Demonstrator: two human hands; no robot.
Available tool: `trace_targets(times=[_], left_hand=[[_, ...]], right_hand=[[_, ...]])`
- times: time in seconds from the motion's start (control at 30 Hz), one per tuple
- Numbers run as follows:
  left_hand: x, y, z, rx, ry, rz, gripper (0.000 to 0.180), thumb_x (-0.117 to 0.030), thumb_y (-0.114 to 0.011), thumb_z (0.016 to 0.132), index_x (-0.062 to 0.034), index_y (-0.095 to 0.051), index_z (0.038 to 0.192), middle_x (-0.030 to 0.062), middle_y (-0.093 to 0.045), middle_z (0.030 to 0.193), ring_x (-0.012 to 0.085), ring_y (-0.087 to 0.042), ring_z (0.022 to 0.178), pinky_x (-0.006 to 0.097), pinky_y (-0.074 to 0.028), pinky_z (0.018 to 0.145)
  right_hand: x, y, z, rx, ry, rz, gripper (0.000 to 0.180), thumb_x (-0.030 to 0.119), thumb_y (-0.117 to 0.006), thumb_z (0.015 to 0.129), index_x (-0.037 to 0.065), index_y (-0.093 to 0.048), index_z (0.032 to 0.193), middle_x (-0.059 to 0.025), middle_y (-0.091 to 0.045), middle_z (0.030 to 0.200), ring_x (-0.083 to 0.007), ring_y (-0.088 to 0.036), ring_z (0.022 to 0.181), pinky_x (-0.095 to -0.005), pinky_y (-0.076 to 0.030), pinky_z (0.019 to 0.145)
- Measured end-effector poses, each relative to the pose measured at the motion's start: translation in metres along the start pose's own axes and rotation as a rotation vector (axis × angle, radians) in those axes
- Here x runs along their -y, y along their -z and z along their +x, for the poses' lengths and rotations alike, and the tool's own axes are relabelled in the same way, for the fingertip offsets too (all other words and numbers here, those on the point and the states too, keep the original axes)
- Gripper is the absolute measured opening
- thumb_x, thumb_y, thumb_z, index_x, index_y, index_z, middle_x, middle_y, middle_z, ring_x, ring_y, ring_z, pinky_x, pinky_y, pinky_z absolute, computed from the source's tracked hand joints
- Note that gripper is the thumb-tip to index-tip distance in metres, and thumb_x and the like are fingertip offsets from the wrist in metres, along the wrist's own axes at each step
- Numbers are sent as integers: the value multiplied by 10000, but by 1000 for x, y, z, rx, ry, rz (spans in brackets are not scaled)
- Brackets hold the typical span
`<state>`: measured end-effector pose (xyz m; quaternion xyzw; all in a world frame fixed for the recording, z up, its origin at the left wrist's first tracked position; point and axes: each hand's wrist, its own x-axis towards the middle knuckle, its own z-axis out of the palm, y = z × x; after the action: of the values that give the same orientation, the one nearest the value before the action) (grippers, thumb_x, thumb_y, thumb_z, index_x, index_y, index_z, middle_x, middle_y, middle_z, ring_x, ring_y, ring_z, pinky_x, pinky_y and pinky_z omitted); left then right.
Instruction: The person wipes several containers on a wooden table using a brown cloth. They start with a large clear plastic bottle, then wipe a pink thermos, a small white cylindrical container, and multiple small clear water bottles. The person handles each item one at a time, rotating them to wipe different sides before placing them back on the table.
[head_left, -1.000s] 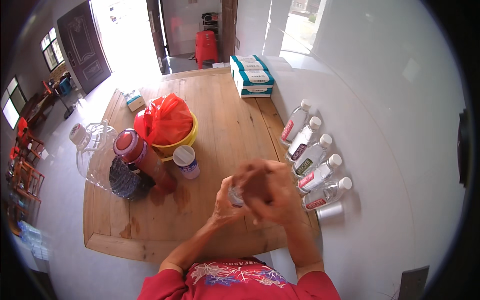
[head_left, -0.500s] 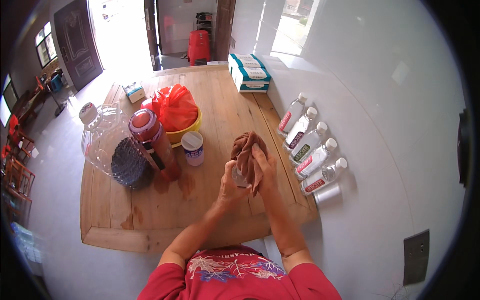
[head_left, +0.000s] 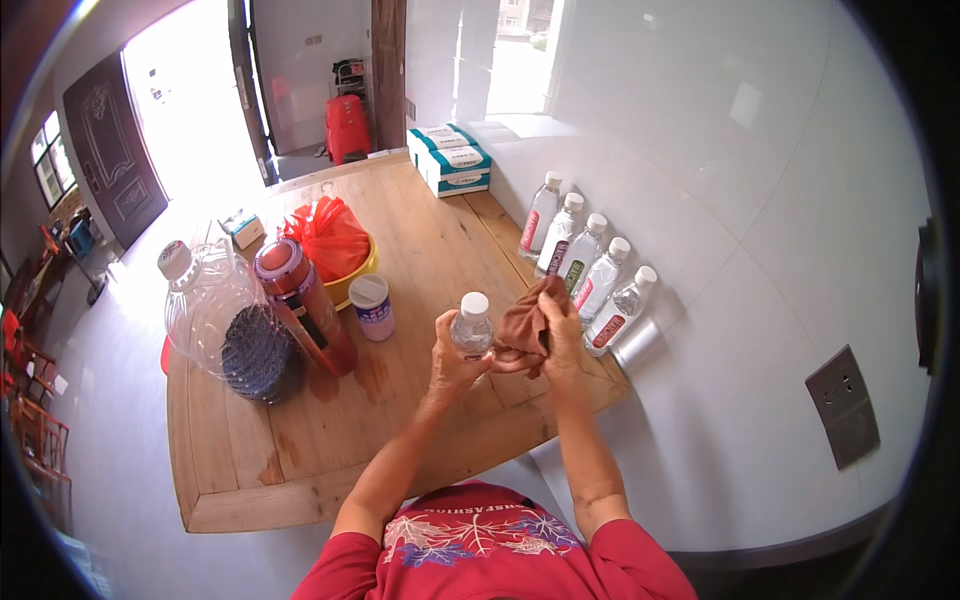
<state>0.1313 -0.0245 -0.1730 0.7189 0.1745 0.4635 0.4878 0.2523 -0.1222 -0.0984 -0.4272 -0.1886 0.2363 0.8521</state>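
My left hand (head_left: pixel 450 362) is wrapped round a clear plastic bottle (head_left: pixel 471 328) with a white cap, held upright above the near part of the table. In my right hand (head_left: pixel 564 335) is a bunched brown cloth (head_left: pixel 527 325), just to the right of that bottle. A loose fold of the cloth hangs toward my left hand. Beyond the cloth, several similar clear bottles (head_left: pixel 594 282) with white caps and coloured labels stand in a row along the wall side of the table.
Left on the wooden table (head_left: pixel 330 460) are a large clear jug (head_left: pixel 205 310) with dark contents, a reddish flask (head_left: pixel 310 310), a white-and-purple tub (head_left: pixel 372 308) and a yellow bowl (head_left: pixel 365 272) holding a red plastic bag (head_left: pixel 325 238). Tissue boxes (head_left: pixel 450 160) sit at the far edge.
The cloth has come off the bottle's top and moved right with my right hand, uncovering the white cap. My left hand still holds the bottle. The whole view has turned somewhat.
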Motion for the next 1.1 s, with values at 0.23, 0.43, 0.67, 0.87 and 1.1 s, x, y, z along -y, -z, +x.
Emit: trace_targets(times=[0.23,0.43,0.67,0.87,1.1], left_hand=[[13,-10,-5,18,6,-65,823,-186,-856,640,-58,-341,1269,160,-574,1088,249,-604,967,359,-502,827],[4,-5,2,30,65,-165,725,-203,-811,710,-62,-354,1255,167,-577,1091,244,-609,952,365,-499,804],[3,2,-1,79,58,-84,750,-201,-825,685,-65,-358,1256,158,-561,1101,269,-584,1014,373,-480,864],[-6,3,0,127,-7,-58,814,-173,-858,624,-60,-361,1258,144,-549,1116,251,-571,1036,376,-478,882],[-7,4,0,124,36,-65,835,-123,-841,612,-53,-317,1258,151,-527,1108,254,-559,1044,377,-478,878]], right_hand=[[2,-49,-37,282,65,-236,366,244,-493,971,40,-426,1268,-57,-532,1145,-104,-512,1036,-277,-438,897],[-30,-28,-44,287,33,-11,370,245,-475,989,53,-409,1299,-38,-494,1196,-103,-481,1100,-274,-418,941],[-32,20,-50,405,17,-177,325,46,-579,885,59,-473,1191,-20,-522,1132,-115,-508,1075,-281,-425,932],[-23,44,-33,-51,88,-421,417,5,-532,825,12,-442,1232,-88,-541,1114,-160,-538,1042,-290,-449,896],[29,-40,0,193,-94,-173,236,208,-558,925,30,-588,1077,-21,-605,893,-72,-571,673,-228,-463,611]])
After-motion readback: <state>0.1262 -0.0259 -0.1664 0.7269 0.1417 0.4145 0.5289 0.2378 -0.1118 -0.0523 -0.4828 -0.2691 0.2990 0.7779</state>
